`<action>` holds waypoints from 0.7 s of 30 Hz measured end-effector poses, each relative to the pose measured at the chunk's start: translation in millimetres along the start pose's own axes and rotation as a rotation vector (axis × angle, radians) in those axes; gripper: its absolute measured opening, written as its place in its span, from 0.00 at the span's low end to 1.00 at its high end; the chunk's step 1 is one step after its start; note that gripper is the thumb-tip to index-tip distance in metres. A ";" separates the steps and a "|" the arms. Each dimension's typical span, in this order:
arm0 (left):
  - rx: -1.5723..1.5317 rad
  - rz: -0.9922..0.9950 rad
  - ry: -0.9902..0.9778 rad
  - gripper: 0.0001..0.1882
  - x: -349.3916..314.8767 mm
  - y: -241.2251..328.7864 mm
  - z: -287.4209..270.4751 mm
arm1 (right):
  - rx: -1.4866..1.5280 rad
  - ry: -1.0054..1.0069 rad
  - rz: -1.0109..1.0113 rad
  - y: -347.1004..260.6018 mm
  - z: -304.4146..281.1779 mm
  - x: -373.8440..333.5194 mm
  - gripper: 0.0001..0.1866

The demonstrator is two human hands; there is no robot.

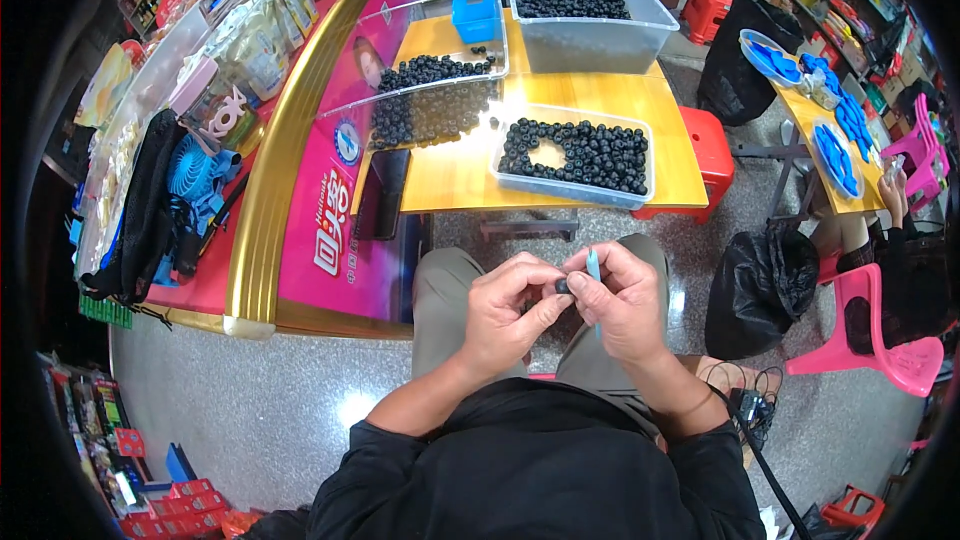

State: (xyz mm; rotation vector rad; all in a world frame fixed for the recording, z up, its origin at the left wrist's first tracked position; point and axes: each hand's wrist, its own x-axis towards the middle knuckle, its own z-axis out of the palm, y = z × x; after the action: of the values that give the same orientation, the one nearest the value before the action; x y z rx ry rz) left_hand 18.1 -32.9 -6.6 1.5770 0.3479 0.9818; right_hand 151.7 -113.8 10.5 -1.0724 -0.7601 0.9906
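Observation:
Above my lap, my left hand (pixel 512 308) pinches a small round black piece (pixel 562 286) between thumb and fingers. Close against it, my right hand (pixel 622 302) grips a thin light-blue tool (pixel 593 264), whose tip stands up past the fingers and whose other end shows below them. The tool's working part is hidden by the fingers. Just ahead, a shallow clear tub (pixel 575 191) holds many similar black pieces, with a gap among them.
On the yellow table (pixel 450 180) stand another clear tub (pixel 507 35) with black pieces and a blue basket (pixel 474 18), and a deep bin (pixel 600 48). A dark phone (pixel 384 195) leans left. At right are black bags (pixel 760 290), pink chairs (pixel 870 325) and another person's hand (pixel 892 190).

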 end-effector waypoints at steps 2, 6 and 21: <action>0.107 0.060 -0.028 0.09 3.7 1.8 -3.9 | 0.064 -0.011 0.048 -2.4 -0.2 1.4 0.06; 0.247 0.200 -0.004 0.09 7.7 5.9 -5.8 | 0.078 -0.054 0.132 1.1 -4.8 4.0 0.07; 0.249 0.212 0.025 0.10 9.1 -11.4 -12.8 | -0.142 -0.155 0.052 -5.7 -8.2 8.8 0.11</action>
State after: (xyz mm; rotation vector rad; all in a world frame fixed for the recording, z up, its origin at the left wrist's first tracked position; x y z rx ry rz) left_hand 17.4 -15.1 -13.9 1.8572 0.3349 1.1566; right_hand 163.9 -109.5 13.7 -1.1518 -0.9436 1.0860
